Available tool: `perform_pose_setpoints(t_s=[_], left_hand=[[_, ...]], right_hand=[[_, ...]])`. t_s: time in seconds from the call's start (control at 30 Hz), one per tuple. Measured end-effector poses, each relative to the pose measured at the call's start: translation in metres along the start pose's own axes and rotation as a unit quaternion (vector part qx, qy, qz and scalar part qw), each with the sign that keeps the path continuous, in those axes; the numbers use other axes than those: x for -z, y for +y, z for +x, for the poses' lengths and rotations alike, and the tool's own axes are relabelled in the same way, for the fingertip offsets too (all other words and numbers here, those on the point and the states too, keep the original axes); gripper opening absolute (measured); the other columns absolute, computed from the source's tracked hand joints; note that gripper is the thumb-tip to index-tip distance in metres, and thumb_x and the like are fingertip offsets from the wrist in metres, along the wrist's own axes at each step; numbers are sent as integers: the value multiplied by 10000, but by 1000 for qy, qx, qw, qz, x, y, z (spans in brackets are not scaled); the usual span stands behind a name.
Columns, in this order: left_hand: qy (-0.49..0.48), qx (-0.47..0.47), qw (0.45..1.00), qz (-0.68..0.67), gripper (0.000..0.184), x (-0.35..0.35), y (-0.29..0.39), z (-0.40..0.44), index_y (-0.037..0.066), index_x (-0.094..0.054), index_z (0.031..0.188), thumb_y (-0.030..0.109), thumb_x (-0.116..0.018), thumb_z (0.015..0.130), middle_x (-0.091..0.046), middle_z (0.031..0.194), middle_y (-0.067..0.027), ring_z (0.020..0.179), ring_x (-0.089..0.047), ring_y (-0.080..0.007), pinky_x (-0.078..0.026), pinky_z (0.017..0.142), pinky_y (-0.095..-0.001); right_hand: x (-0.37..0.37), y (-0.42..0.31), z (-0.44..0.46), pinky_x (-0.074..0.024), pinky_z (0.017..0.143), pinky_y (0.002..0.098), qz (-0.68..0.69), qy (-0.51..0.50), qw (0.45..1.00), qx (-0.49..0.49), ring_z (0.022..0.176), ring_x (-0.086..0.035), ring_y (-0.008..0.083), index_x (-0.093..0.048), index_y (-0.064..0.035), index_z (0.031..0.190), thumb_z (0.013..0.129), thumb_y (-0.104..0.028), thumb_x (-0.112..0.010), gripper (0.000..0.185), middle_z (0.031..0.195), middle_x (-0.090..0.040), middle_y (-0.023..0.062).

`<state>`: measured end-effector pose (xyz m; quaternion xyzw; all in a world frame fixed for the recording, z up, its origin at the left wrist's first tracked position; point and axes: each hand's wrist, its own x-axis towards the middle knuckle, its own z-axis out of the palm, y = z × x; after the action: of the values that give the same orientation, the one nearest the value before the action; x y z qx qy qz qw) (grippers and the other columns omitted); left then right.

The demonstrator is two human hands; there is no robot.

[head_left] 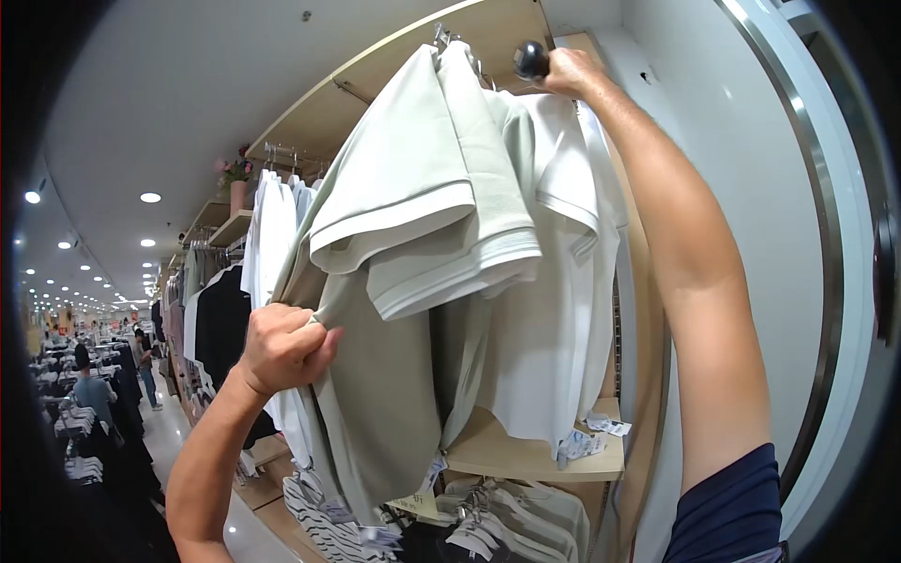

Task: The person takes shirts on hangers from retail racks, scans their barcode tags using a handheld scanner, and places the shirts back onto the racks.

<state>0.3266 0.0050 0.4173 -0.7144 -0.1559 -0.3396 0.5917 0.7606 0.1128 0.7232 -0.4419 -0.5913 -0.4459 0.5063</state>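
Several pale green shirts [404, 159] with white-trimmed sleeves hang from hangers near the top shelf, beside white shirts [540, 328]. My left hand [289, 347] is closed in a fist on the left edge of a pale green shirt, at about mid-height. Up at the right, my right hand [568, 73] is wrapped round a dark handle with a rounded black end [531, 60], above the white shirts. The rest of that tool is hidden. Paper tags [582, 444] dangle at the shirts' lower hems.
A wooden shelf [535, 458] sits below, with more hanging clothes [526, 516] and a striped garment [314, 507] under it. Racks of clothes line the left. People [145, 366] stand in the aisle far left. A pale wall [751, 197] is at the right.
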Motion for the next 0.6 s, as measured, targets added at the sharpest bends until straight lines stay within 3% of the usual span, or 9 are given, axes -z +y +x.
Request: perform_pose_setpoints(t_s=[0.03, 0.1, 0.17, 0.27, 0.43, 0.6], left_hand=[[5, 7, 1000, -1, 396, -1, 0, -1, 104, -408, 535, 75, -746, 738, -380, 502, -41, 402, -426, -220, -347, 408, -353], [16, 3, 1000, -3, 389, -1, 0, 0, 100, -415, 543, 71, -747, 743, -385, 510, -43, 405, -419, -222, -340, 410, -354], [27, 0, 1000, -5, 387, 0, 0, -1, 98, -418, 547, 71, -747, 747, -384, 515, -45, 407, -413, -224, -336, 412, -356], [44, 11, 999, -26, 400, 1, 0, -3, 79, -376, 552, 17, -723, 741, -352, 529, -70, 418, -387, -256, -297, 427, -376], [56, 18, 998, -36, 406, -3, -8, -10, 85, -376, 546, 23, -726, 742, -345, 524, -65, 416, -381, -251, -295, 424, -373], [69, 11, 995, -66, 405, -10, -9, -12, 93, -387, 543, 43, -737, 741, -356, 520, -58, 417, -394, -247, -308, 422, -373]], right_hand=[[-2, 11, 2, -560, 791, 422, -34, -28, 999, -22, 867, -721, 307, -743, -43, 991, 757, -353, -741, 388, 933, -741, 176], [-12, 16, -8, -557, 828, 408, 1, -118, 992, -50, 969, -709, 322, -756, -52, 987, 722, -318, -760, 375, 1028, -730, 180], [-22, 2, -25, -539, 875, 415, 7, -79, 994, -75, 1031, -693, 314, -750, -39, 1027, 745, -399, -759, 457, 1076, -723, 182], [-41, -6, -6, -533, 855, 420, 89, -120, 988, -40, 1014, -691, 328, -750, -27, 980, 751, -475, -760, 503, 1075, -719, 200], [-69, -53, 30, -534, 837, 419, 161, -80, 983, -38, 991, -697, 329, -748, -21, 961, 744, -487, -763, 514, 1056, -721, 207], [-99, -38, 50, -536, 818, 419, 228, -2, 969, -91, 968, -703, 331, -745, -16, 942, 737, -499, -766, 525, 1037, -722, 213]])
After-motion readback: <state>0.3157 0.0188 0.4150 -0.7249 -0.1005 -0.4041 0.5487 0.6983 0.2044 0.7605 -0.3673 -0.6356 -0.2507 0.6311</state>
